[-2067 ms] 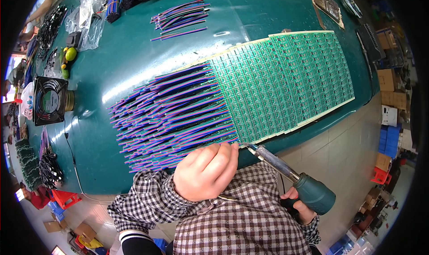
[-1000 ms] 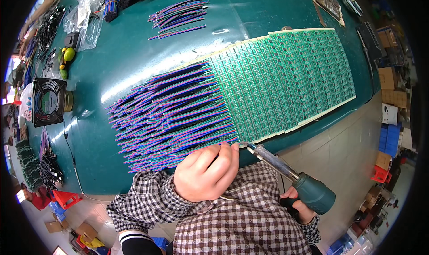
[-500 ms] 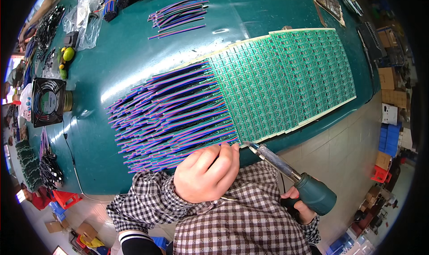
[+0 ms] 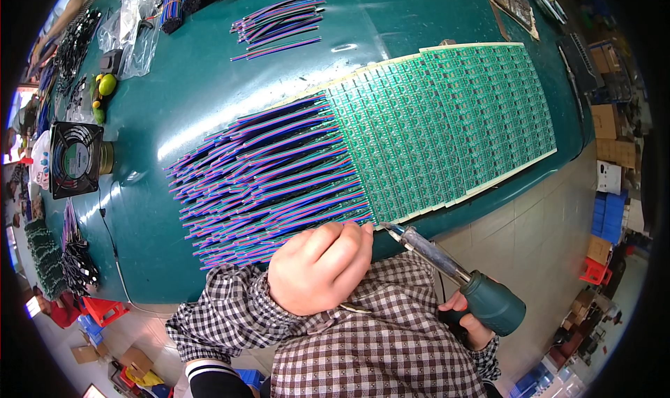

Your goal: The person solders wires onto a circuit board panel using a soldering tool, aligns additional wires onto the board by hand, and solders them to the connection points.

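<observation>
My left hand (image 4: 319,269) is closed in a pinch at the near edge of the green circuit board panels (image 4: 447,126). Its fingertips meet the board end of a multicoloured wire, most of which lies hidden beneath the hand. In my right hand (image 4: 476,328) is a soldering iron (image 4: 447,265) with a thick green handle. The iron's tip points left at the nearest board corner, just beside the left fingertips; whether it touches cannot be made out. Rows of blue, pink and green flat wires (image 4: 272,182) stretch left from the boards' left side.
A small pile of similar wires (image 4: 279,25) lies at the back of the green table (image 4: 153,244). Off to the left stand a black fan (image 4: 75,159), yellow-green fruit (image 4: 106,85) and plastic bags (image 4: 136,32). A grey box (image 4: 581,63) sits at the far right edge.
My left hand has shifted very slightly left, with its fingertips still at the board's edge. The soldering iron has hardly moved.
</observation>
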Tool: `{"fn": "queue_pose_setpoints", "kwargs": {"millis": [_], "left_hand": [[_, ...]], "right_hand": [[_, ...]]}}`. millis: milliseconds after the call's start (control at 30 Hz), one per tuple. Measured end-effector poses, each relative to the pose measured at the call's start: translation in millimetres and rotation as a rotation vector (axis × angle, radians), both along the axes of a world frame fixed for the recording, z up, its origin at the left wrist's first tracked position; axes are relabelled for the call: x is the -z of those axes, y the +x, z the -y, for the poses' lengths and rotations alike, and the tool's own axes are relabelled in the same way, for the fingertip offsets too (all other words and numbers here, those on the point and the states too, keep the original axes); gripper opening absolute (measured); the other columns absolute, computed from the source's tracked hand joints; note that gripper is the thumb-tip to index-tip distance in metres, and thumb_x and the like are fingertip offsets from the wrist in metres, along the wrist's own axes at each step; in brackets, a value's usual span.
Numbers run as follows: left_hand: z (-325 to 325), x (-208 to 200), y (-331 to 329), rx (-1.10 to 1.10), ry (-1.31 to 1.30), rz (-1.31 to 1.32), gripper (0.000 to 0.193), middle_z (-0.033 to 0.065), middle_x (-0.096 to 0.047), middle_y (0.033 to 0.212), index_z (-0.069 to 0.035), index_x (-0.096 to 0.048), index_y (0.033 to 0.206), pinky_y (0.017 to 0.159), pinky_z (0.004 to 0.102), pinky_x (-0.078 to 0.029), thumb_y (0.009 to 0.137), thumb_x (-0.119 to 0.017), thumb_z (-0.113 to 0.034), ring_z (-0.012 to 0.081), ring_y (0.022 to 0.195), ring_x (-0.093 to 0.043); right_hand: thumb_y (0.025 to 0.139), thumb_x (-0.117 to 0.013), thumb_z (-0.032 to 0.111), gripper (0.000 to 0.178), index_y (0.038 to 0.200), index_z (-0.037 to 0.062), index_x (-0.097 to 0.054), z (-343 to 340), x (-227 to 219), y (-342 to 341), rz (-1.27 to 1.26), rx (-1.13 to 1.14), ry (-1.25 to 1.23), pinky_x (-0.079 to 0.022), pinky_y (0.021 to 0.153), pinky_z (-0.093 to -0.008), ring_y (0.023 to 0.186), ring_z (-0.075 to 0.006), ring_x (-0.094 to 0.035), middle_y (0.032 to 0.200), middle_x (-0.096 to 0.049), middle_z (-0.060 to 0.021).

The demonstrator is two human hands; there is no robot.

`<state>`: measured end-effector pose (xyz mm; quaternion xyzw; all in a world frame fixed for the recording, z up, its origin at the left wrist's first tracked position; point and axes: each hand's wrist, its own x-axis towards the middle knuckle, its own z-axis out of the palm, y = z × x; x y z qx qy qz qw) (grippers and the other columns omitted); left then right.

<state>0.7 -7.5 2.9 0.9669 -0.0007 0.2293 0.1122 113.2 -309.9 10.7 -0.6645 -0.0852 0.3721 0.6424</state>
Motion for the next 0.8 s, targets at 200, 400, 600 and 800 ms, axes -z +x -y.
{"fn": "queue_pose_setpoints", "kwargs": {"millis": [200, 400, 600, 800], "left_hand": [[-2.9, -1.8, -0.4, 0.025, -0.153, -0.033, 0.043, 0.0103, -0.066, 0.097, 0.003, -0.075, 0.104, 0.067, 0.0314, -0.056, 0.064, -0.066, -0.011, 0.0223, 0.083, -0.065], [-1.2, -1.1, 0.9, 0.029, -0.028, 0.001, 0.032, 0.007, -0.064, 0.097, 0.002, -0.073, 0.1, 0.064, 0.0267, -0.053, 0.07, -0.072, -0.01, 0.0177, 0.083, -0.064], [-3.3, -2.3, -0.1, 0.031, -0.02, -0.009, 0.029, 0.0064, -0.063, 0.096, 0.001, -0.073, 0.099, 0.063, 0.0254, -0.052, 0.072, -0.073, -0.009, 0.0165, 0.084, -0.064], [1.2, -0.7, -0.7, 0.009, 0.009, -0.002, 0.024, 0.0053, -0.064, 0.095, 0.0, -0.073, 0.098, 0.068, 0.0249, -0.051, 0.075, -0.074, -0.008, 0.0157, 0.085, -0.064]], "right_hand": [[0.073, -0.095, 0.025, 0.075, 0.12, -0.011, -0.048, 7.3, 6.3, -4.0, -0.024, 0.04, -0.02, -0.063, 0.079, -0.0458, 0.079, -0.0281, -0.073, 0.086, -0.071, -0.0182], [0.073, -0.095, 0.028, 0.072, 0.115, -0.0108, -0.052, 4.6, 4.6, -2.6, -0.017, 0.033, -0.039, -0.063, 0.078, -0.0439, 0.079, -0.0276, -0.074, 0.084, -0.071, -0.0173], [0.073, -0.095, 0.031, 0.06, 0.101, -0.0088, -0.058, -5.3, -1.2, 0.4, 0.017, -0.007, -0.048, -0.062, 0.076, -0.0392, 0.078, -0.0258, -0.075, 0.082, -0.073, -0.0155], [0.072, -0.095, 0.03, 0.063, 0.104, -0.0098, -0.058, -4.8, 0.3, -1.5, 0.056, -0.001, -0.046, -0.062, 0.076, -0.0395, 0.077, -0.0259, -0.075, 0.083, -0.074, -0.017]]}}
